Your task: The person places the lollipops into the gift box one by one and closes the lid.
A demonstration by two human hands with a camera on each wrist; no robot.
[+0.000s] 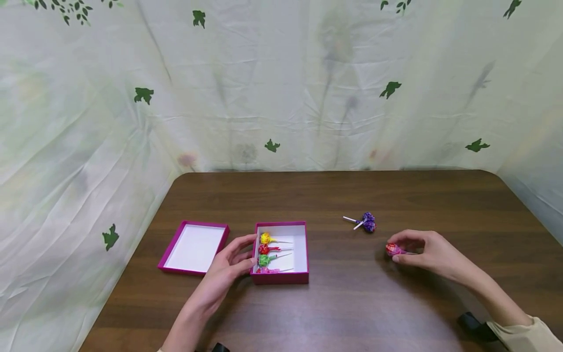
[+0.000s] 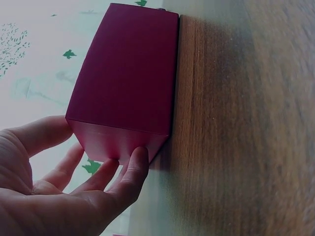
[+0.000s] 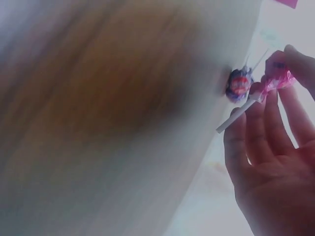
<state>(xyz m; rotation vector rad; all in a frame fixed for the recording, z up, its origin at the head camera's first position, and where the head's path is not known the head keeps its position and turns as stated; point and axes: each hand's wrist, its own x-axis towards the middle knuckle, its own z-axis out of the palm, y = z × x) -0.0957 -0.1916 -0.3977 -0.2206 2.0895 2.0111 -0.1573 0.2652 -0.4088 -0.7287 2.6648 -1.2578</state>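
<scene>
My left hand (image 1: 230,259) rests its fingertips against the left side of a magenta box (image 1: 279,278). Seen from the left wrist, the fingers (image 2: 138,164) touch the box's end wall, with the thumb at a corner. Inside the box, yellow, red, green and pink lollipops (image 1: 266,260) lie in a column, sticks to the right. Off to the right, my right hand (image 1: 428,254) pinches a red-and-pink wrapped lollipop (image 1: 393,250) by its head, low over the table. Its white stick (image 3: 236,115) shows in the right wrist view.
Two purple-wrapped lollipops (image 1: 368,222) lie together behind and left of my right hand. The box lid (image 1: 193,247), white inside, lies to the left of the box. A pale leaf-patterned curtain (image 1: 281,98) hangs behind the brown wooden table (image 1: 334,313).
</scene>
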